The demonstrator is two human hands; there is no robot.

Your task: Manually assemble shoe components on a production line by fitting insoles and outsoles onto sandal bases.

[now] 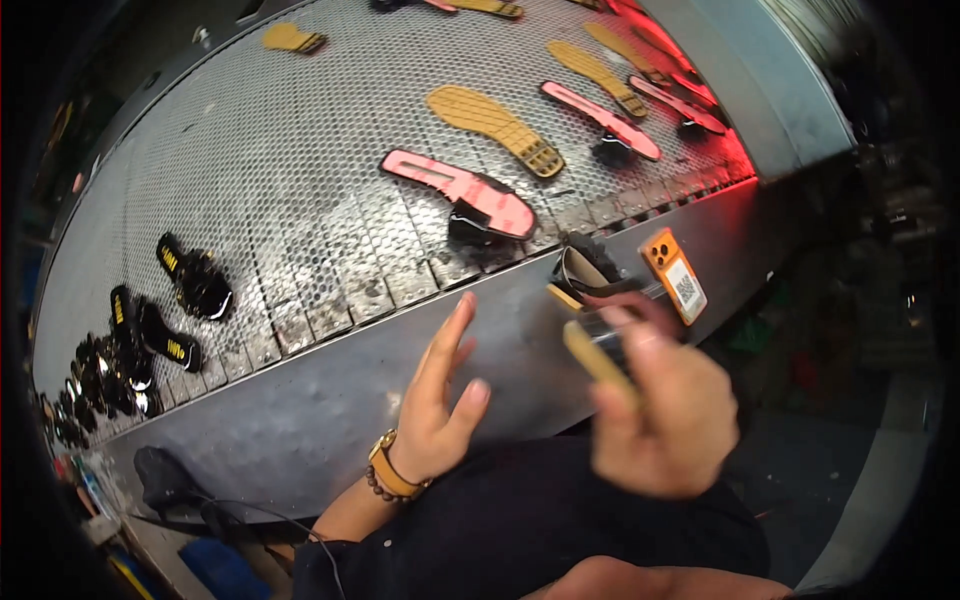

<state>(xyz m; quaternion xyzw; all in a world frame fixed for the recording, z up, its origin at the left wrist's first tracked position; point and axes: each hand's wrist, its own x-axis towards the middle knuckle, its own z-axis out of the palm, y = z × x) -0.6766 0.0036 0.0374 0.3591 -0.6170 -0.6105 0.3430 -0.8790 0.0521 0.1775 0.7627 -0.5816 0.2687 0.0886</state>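
Observation:
My left hand [438, 405] is held up over the grey metal ledge, fingers stretched and thumb apart, with nothing in it. A watch with a tan strap and a beaded bracelet circle that wrist. To its right, my right hand [668, 415] is closed around a dark thing with a tan edge [598, 362], too smeared by motion to name. Just beyond it, a black sandal [585, 268] with a tan sole edge rests at the ledge, partly hidden by the hand. An orange phone [672, 275] lies to the right.
Beyond the ledge [300, 405] spreads a mesh conveyor belt [290, 150]. On it lie tan outsoles [490, 125] and black-strapped uppers with pink-lit undersides [460, 190]. Several black sandals [195, 275] crowd the left. Red light glows beneath a metal housing [765, 90]. A cable [260, 515] hangs at lower left.

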